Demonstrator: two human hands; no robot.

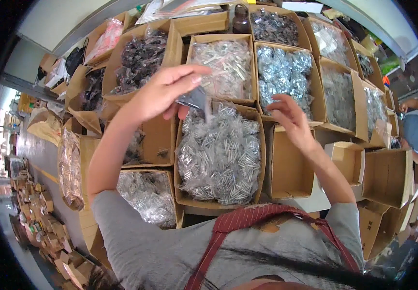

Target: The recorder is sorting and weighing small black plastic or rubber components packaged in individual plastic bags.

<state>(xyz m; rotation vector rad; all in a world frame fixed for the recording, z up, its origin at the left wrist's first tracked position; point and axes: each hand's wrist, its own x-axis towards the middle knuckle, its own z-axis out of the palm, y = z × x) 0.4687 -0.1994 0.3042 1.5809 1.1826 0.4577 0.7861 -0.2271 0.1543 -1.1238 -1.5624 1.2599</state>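
My left hand point(165, 92) is closed on a small clear plastic bag point(194, 100) with something dark inside. It hangs above the back left corner of a cardboard box point(262, 159) packed with clear bags of silver metal pins point(221, 157). My right hand point(288, 118) is raised with its fingers apart and curved, holding nothing. It hovers at the front edge of a box of bluish, shiny metal parts in bags point(285, 72). Behind the pins stands a box of bags with pale, thin strips point(223, 65).
Boxes of dark bagged parts point(141, 60) stand at the back left, and another of black parts point(274, 26) at the back. A bare-bottomed carton point(292, 166) sits right of the pins. Clear bags point(148, 195) fill a box at front left. Another person point(417, 125) is at the far right.
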